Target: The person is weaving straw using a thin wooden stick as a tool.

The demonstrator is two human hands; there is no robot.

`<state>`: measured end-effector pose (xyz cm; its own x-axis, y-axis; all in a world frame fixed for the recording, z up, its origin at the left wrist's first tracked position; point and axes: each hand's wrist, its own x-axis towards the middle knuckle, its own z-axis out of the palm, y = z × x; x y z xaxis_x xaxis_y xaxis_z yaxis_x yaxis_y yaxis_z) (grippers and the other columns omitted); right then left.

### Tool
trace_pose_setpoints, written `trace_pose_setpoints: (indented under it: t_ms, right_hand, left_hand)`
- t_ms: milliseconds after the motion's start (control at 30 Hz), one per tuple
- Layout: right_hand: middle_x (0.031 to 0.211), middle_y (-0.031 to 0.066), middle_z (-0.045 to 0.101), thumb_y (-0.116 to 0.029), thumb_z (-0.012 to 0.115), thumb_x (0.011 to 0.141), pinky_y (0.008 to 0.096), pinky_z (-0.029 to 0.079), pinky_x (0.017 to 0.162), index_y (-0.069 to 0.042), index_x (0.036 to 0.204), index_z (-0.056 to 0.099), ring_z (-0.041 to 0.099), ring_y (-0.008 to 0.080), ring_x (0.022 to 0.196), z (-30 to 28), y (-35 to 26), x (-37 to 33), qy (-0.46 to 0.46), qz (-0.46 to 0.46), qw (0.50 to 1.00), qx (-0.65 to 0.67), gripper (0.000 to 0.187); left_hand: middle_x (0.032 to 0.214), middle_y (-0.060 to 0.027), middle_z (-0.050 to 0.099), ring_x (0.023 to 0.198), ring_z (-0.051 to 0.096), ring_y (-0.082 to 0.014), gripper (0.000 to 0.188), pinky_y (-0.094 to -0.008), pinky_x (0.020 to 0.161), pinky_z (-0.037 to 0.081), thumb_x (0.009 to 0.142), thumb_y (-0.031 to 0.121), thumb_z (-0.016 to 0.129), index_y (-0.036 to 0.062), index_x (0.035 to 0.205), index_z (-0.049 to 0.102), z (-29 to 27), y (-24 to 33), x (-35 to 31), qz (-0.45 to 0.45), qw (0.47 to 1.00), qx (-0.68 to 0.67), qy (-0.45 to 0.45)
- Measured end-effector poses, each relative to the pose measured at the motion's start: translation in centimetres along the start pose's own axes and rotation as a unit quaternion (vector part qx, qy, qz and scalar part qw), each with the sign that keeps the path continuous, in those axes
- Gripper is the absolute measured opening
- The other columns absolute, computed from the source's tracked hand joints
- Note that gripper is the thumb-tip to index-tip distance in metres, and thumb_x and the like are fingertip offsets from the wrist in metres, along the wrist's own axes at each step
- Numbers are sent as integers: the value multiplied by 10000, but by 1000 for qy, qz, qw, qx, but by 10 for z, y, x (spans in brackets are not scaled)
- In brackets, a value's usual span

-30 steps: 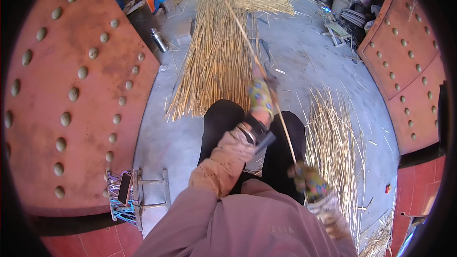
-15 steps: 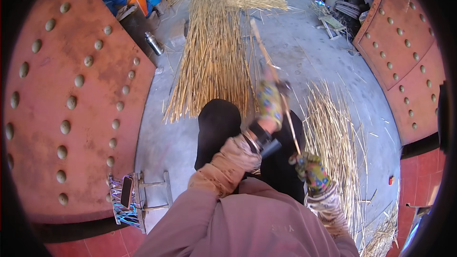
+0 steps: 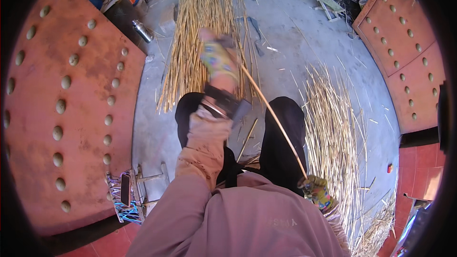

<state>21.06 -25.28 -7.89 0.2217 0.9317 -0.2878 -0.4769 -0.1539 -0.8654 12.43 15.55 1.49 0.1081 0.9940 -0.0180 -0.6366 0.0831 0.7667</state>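
While the person sat with knees apart, seen from above in black trousers and a dusty pink top, one long, pale stalk slanted between the two gloved hands. Its lower end sat in the right hand, beside the right thigh, the fingers curled closed around it. From there the stalk ran up and leftward, past the inner side of the right knee, to the edge of the outstretched left hand. Motion blurred that hand, so whether its fingers pinched the stalk or were spread could not be told. Both gloves were flower-patterned, and a black band circled the left wrist.

Behind the left hand, a broad bundle of golden stalks lay on the grey floor. A second, paler heap spread beside the right knee. Studded, rust-red panels flanked both sides. At lower left, a dark phone rested on a small corded stool; farther up stood or lay a silver bottle.
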Motion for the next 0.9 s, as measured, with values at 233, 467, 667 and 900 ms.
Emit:
trace_pose_setpoints:
  t_ms: [233, 467, 667, 900]
  right_hand:
    - [1020, 153, 512, -140, 412, 836, 216, 448, 568, 14, 1077, 467, 554, 159, 717, -239, 34, -45, 180, -33, 929, -322, 292]
    - [982, 106, 531, -215, 424, 819, 238, 478, 605, -26, 1164, 385, 546, 132, 694, -52, -236, 185, 2, 94, 958, -272, 395]
    - [1021, 76, 536, -383, 557, 717, 286, 474, 635, -49, 1147, 405, 560, 175, 732, 37, -184, 372, -232, 66, 918, -313, 565]
    - [980, 99, 546, -252, 515, 756, 294, 471, 596, -31, 1117, 425, 567, 189, 735, -70, 110, 427, 156, 200, 770, -586, 433]
  left_hand:
    - [553, 20, 432, 438, 410, -119, 404, -228, 379, 333, 775, 542, 407, 154, 671, 450, -24, 51, 28, -61, 994, -19, 91]
    - [583, 18, 468, 454, 466, -131, 451, -243, 378, 391, 691, 597, 489, 147, 724, 488, -47, 29, 23, -156, 984, 65, 63]
    - [582, 21, 454, 450, 441, -100, 378, -205, 376, 352, 748, 531, 473, 154, 730, 485, -67, 22, 26, -194, 978, 32, 66]
    - [556, 0, 447, 415, 430, -114, 437, -229, 363, 354, 751, 552, 444, 118, 757, 491, -55, 31, 23, -280, 956, 33, 84]
